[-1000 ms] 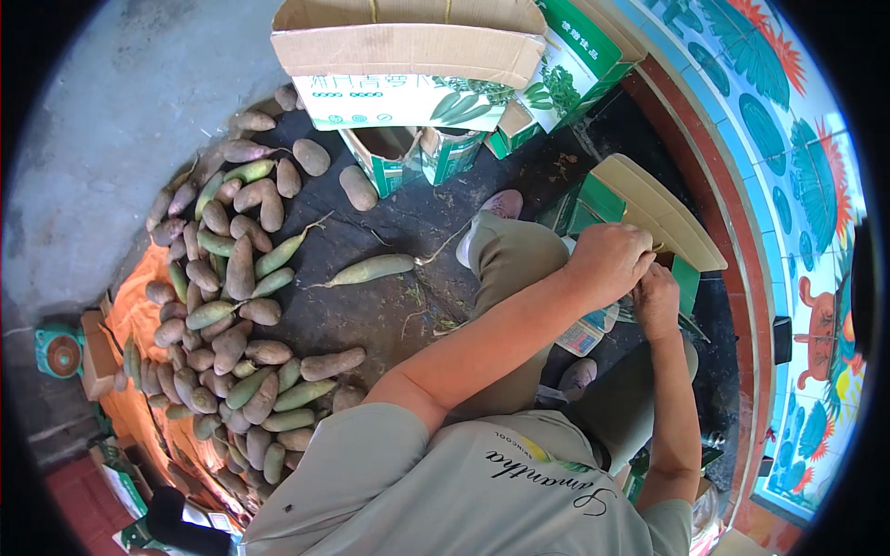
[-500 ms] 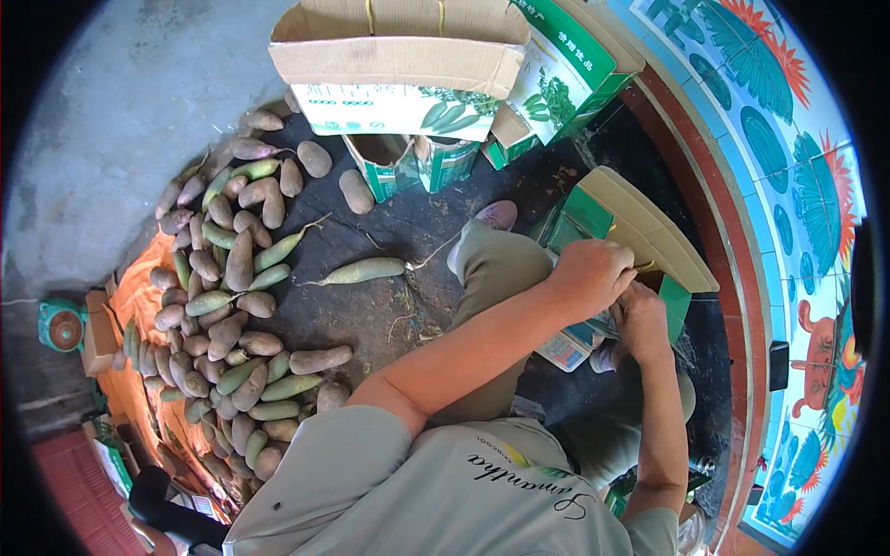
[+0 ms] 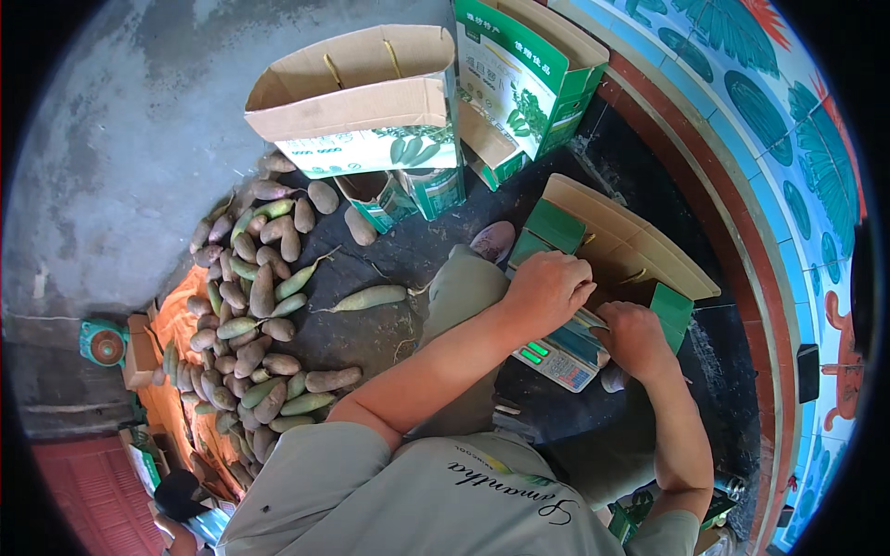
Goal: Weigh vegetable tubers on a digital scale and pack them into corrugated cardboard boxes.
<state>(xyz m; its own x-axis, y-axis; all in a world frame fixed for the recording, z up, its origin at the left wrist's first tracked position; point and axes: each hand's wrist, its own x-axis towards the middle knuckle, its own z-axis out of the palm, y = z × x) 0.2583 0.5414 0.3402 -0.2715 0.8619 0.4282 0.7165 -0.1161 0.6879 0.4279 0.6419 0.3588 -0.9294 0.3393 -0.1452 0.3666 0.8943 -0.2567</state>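
A green-and-brown carton (image 3: 640, 236) stands in front of me on a digital scale (image 3: 556, 363), its tall flap raised on the far side. My left hand (image 3: 545, 295) is at the carton's near left, its fingers curled closed. What those fingers hold, if anything, is hidden. My right hand (image 3: 638, 335) lies at the near right edge of the carton, with fingers bent and pressed together; I cannot make out what is in them. A yellow cord handle (image 3: 633, 276) shows at the carton's flap beyond the hands.
A heap of potato-like tubers and green radishes (image 3: 250, 343) covers the left, partly on an orange cloth (image 3: 181, 301). One long radish (image 3: 373, 297) lies apart. Open cartons (image 3: 366, 102) stand at the back, beside a taller green carton (image 3: 528, 79). A tiled wall curves along the right.
My hands, together over the carton before, have moved apart, the left one leftward and nearer. The scale's lit display now shows. The whole view has shifted and turned slightly.
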